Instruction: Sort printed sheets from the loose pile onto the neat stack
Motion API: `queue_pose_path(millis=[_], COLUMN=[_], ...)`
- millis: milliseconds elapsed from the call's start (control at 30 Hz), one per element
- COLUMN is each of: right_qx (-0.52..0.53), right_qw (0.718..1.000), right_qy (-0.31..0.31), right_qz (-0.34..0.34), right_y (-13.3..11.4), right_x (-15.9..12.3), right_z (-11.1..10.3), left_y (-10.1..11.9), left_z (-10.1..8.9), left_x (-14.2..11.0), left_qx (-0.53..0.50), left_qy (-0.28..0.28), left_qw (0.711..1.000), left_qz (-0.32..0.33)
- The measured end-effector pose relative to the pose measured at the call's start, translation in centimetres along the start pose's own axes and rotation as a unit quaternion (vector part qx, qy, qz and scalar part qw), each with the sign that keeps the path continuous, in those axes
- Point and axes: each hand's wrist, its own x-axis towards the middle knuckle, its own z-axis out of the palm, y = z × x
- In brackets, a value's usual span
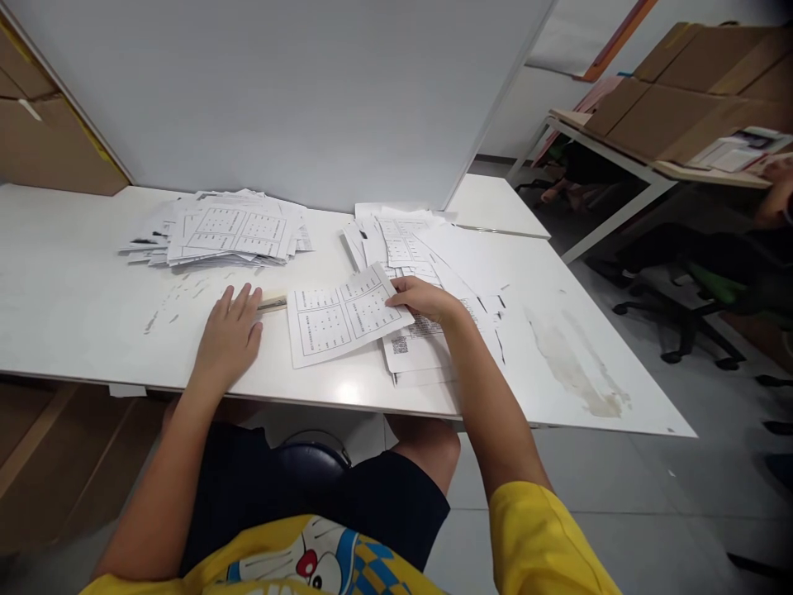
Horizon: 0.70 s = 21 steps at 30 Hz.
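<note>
A printed sheet with four grids (338, 324) lies on the white table (74, 306) in front of me. My right hand (424, 298) pinches its right edge, fingers closed on the paper. It sits over a loose pile of similar sheets (421, 248) on the right. My left hand (230, 335) rests flat on the table to the left of the sheet, fingers spread, its fingertips touching a small pale flat object (273, 303). A second stack of printed sheets (223, 230) sits farther back on the left.
A white partition board (297, 91) stands upright behind the table. Cardboard boxes (687, 91) lie on a table at the right, with office chairs (694, 306) below. Another person's arm (777, 194) shows at the far right edge. A brown stain (576, 368) marks the table's right side.
</note>
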Motion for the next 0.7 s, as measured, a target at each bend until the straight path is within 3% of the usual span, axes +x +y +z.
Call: queue_pose_path(millis=[133, 267, 700], right_qx=[0.012, 0.011, -0.039], right_qw=[1.000, 1.000, 0.998], right_qy=[-0.014, -0.010, -0.022], right_qz=[0.010, 0.013, -0.032], right_y=[0.4, 0.4, 0.2], right_x=[0.6, 0.6, -0.1], right_z=[0.4, 0.5, 0.2], left_y=[-0.1, -0.1, -0.8], left_z=[0.1, 0.0, -0.5], left_x=[0.1, 0.3, 0.9], left_qx=[-0.006, -0.006, -0.004], left_qy=[-0.015, -0.031, -0.070], left_qw=[0.999, 0.999, 0.995], left_qz=[0.036, 0.029, 0.071])
